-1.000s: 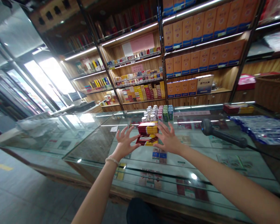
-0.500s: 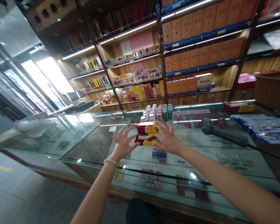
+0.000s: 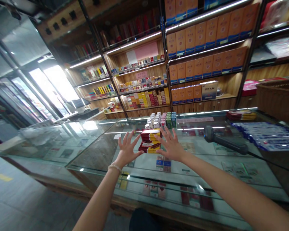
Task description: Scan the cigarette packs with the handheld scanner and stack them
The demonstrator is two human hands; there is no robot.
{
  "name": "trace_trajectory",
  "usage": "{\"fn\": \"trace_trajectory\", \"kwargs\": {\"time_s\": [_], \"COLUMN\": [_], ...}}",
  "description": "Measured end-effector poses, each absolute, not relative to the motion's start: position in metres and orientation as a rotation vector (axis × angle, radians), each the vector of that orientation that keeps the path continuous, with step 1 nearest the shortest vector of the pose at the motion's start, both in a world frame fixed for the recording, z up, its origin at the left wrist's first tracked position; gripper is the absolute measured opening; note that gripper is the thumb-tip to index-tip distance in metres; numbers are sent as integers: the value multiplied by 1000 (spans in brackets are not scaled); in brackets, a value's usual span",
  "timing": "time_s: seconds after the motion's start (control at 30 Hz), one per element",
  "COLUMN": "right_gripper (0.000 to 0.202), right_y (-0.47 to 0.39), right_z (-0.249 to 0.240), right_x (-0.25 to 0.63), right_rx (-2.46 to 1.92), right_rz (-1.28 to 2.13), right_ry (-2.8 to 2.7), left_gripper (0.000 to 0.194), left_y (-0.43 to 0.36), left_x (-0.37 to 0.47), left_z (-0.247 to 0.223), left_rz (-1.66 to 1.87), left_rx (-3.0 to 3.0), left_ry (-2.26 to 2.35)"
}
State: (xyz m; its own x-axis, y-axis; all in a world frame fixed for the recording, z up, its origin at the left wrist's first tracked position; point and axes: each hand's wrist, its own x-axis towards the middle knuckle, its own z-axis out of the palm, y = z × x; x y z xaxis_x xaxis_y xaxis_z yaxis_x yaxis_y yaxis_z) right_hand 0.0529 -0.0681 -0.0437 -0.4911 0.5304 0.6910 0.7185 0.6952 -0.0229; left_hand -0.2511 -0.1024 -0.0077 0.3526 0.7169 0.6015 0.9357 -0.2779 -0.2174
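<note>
A stack of flat red-and-yellow packets [image 3: 150, 136], which look like snack bars, lies on the glass counter [image 3: 199, 160]. My left hand [image 3: 127, 150] is at the stack's left side with its fingers spread, thumb close to the lower packets. On the other side, my right hand [image 3: 170, 147] is also open, its fingertips overlapping the stack's right edge in view. Neither hand is closed around a packet; whether the fingertips touch the stack I cannot tell. Just behind it stand several rows of small cans [image 3: 156, 121] with white, pink, green and blue colouring.
A black handheld scanner [image 3: 225, 141] with a cable lies to the right. Beyond it are blue-and-white packages [image 3: 267, 135] and another red-and-yellow pile [image 3: 240, 115]. A small white paper [image 3: 117, 136] lies to the left. Shelves with orange boxes [image 3: 190, 40] rise behind the counter.
The view has tilted up slightly, so the counter appears a little lower. Both hands remain beside the stack, with the fingers spread slightly wider. The packets keep their place.
</note>
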Motion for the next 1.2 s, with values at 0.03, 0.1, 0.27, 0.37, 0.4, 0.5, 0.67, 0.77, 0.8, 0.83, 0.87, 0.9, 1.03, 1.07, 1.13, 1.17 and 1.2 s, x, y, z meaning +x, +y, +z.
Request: {"fn": "trace_trajectory", "kwargs": {"time_s": [0.03, 0.1, 0.27, 0.37, 0.4, 0.5, 0.67, 0.77, 0.8, 0.83, 0.87, 0.9, 1.03, 1.07, 1.13, 1.17, 1.2], "right_gripper": [75, 76, 72, 70, 70, 68, 68, 67, 67, 67, 66, 66, 63, 61, 60, 59, 59], "right_y": [-67, -66, -63, -62, -62, -60, -54, -52, -52, -52, -52, -52, -55, -56, -60, -61, -63], "right_z": [-44, -45, -46, -41, -38, -28, -17, -13, -12, -11, -10, -9, -5, -4, -2, -1, 0], "right_x": [53, 52, 50, 54, 58, 73, 112, 136, 143, 151, 159, 167, 198, 206, 222, 229, 236], "right_rx": [-951, -958, -1011, -1017, -1011, -998, -1049, -1089, -1106, -1123, -1141, -1162, -1244, -1269, -1323, -1348, -1370], "right_rz": [-351, -338, -315, -338, -352, -414, -524, -573, -585, -596, -606, -614, -623, -619, -607, -604, -604], "right_ry": [-2214, -2216, -2221, -2218, -2217, -2205, -2180, -2164, -2155, -2148, -2141, -2136, -2126, -2122, -2113, -2107, -2102], "left_gripper": [88, 88, 88, 87, 86, 82, 76, 73, 73, 73, 73, 73, 72, 72, 71, 70, 70], "left_y": [-103, -104, -105, -104, -103, -101, -93, -86, -83, -81, -78, -77, -71, -70, -67, -65, -64], "left_x": [-249, -244, -231, -221, -216, -200, -162, -139, -131, -123, -115, -107, -70, -60, -41, -32, -23], "left_z": [-5, -1, 3, 6, 7, 14, 26, 29, 30, 31, 32, 33, 38, 38, 40, 40, 40], "left_rz": [-523, -502, -485, -508, -521, -550, -506, -510, -515, -520, -522, -523, -527, -532, -546, -555, -565], "left_rx": [-2082, -2084, -2065, -2043, -2040, -2033, -2059, -2087, -2100, -2113, -2128, -2145, -2203, -2215, -2236, -2248, -2260], "left_ry": [-1423, -1407, -1394, -1391, -1390, -1390, -1444, -1454, -1445, -1436, -1426, -1419, -1396, -1385, -1362, -1353, -1346]}}
